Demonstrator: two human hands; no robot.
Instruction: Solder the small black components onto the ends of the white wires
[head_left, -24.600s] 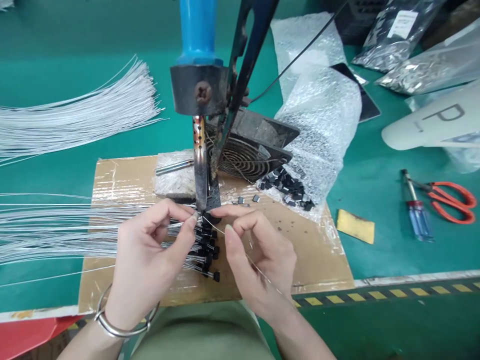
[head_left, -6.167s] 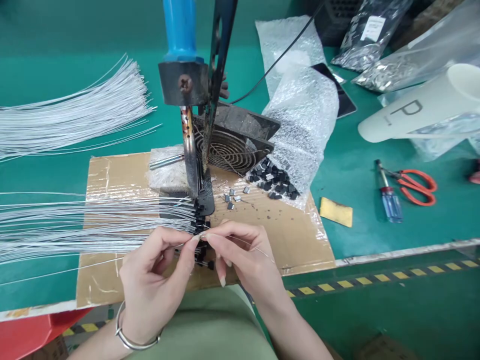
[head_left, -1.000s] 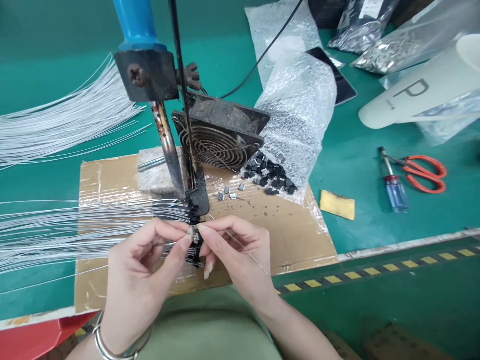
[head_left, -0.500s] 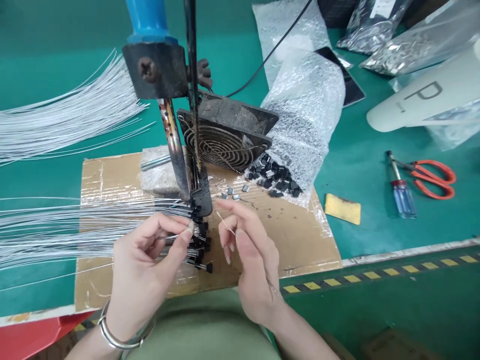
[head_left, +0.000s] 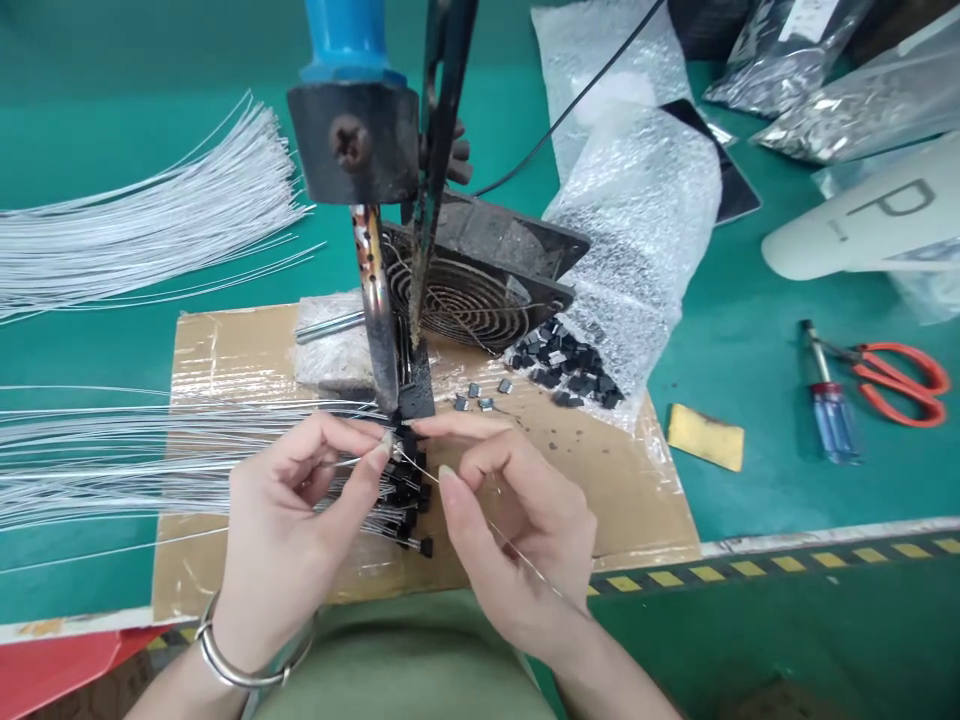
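My left hand is closed in a pinch, thumb and forefinger gripping a thin white wire by its end; a small part at the fingertips is mostly hidden. Right above them points the tip of a soldering iron, clamped upright with a blue handle. A thin strand of solder wire runs through my right hand, its end close to the left fingertips and its tail lying along the wrist. Beneath both hands lies a row of white wires tipped with black connectors.
A dark fan stands behind the iron on cardboard. Loose black connectors spill from bubble wrap. To the right lie a yellow sponge, a screwdriver and orange-handled scissors. Another wire bundle lies at left.
My right hand has brought the solder wire's end leftward to the left fingertips, its forefinger now stretched toward them. The left hand keeps its pinch. The view has shifted slightly.
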